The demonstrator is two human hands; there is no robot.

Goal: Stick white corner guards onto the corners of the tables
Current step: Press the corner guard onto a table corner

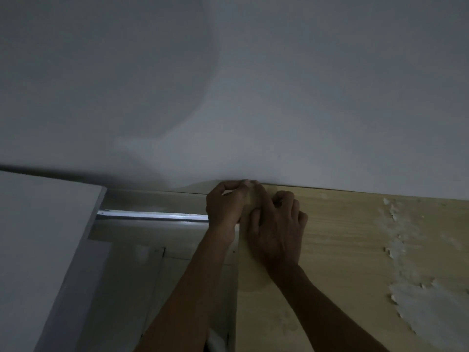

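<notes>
Both hands meet at the far left corner of the wooden table (342, 250), against the white wall (253, 85): the left hand (223, 212) and right hand (276, 232), fingers curled, pinch something small there. It is probably the corner guard, too dim to make out; seating seems underway, and firm pressing should follow
</notes>
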